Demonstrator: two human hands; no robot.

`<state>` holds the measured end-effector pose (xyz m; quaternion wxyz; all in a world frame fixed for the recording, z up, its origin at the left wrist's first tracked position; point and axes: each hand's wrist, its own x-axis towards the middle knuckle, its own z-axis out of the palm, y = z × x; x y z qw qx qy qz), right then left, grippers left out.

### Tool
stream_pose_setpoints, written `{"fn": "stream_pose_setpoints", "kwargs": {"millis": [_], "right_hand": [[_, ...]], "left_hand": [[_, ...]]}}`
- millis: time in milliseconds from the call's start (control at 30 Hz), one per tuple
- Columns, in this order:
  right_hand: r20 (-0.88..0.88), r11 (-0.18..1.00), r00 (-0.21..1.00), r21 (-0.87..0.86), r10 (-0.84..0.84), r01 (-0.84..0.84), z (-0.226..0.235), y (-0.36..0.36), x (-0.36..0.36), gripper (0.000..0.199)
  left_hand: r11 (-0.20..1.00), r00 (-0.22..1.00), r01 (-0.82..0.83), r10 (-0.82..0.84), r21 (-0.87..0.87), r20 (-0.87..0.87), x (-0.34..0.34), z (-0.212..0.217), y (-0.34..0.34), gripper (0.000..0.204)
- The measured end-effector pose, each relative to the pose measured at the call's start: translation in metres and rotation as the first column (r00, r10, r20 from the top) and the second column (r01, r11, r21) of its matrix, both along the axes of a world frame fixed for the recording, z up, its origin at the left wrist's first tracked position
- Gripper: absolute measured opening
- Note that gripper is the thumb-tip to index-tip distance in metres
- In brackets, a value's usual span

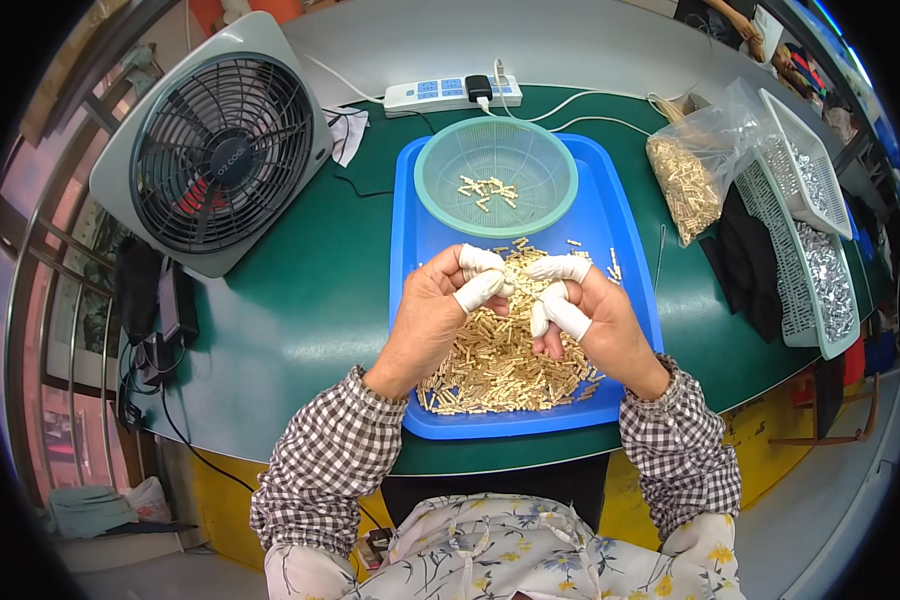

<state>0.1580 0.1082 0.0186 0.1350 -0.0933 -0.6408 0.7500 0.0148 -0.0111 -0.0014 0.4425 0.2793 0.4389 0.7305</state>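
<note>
My left hand (433,303) and my right hand (607,322) are close together above a blue tray (610,205). White covers wrap several fingertips of each hand. Both hands pinch with thumb and finger; whatever lies between the fingertips is too small and too hidden to make out. Below them a heap of small gold-coloured metal pins (510,370) spreads over the tray's near half. A pale green mesh basket (437,200) stands on the tray's far end, with a few of the same gold pieces inside.
A grey fan (220,150) stands at the left, and a white power strip (425,96) with cables at the back. To the right are a plastic bag of gold pieces (685,185), a dark cloth (745,262) and baskets (782,262) of silvery parts. Another person's hand (753,42) shows far right.
</note>
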Motion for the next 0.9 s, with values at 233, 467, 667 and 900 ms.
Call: {"fn": "stream_pose_setpoints", "kwargs": {"millis": [233,467,667,900], "right_hand": [[0.02,0.903,0.999,0.429,-0.037,0.025,-0.004,-0.005,0.002,0.028],[-0.201,0.595,0.975,0.775,-0.089,0.214,-0.019,-0.005,0.002,0.029],[-0.041,0.952,0.998,0.299,-0.05,0.06,-0.007,-0.006,0.002,0.024],[0.0,0.934,0.995,-0.344,0.102,-0.096,0.003,0.003,0.001,0.023]], "left_hand": [[0.999,0.996,0.035,-0.035,-0.01,0.084,0.0,0.003,-0.003,0.015],[0.999,0.981,-0.039,0.034,-0.021,-0.188,0.003,0.001,0.0,0.014],[0.999,0.971,-0.031,0.022,-0.032,-0.238,0.003,0.001,-0.003,0.013],[0.997,0.992,0.074,-0.07,0.034,-0.106,0.002,0.003,-0.003,0.013]]}}
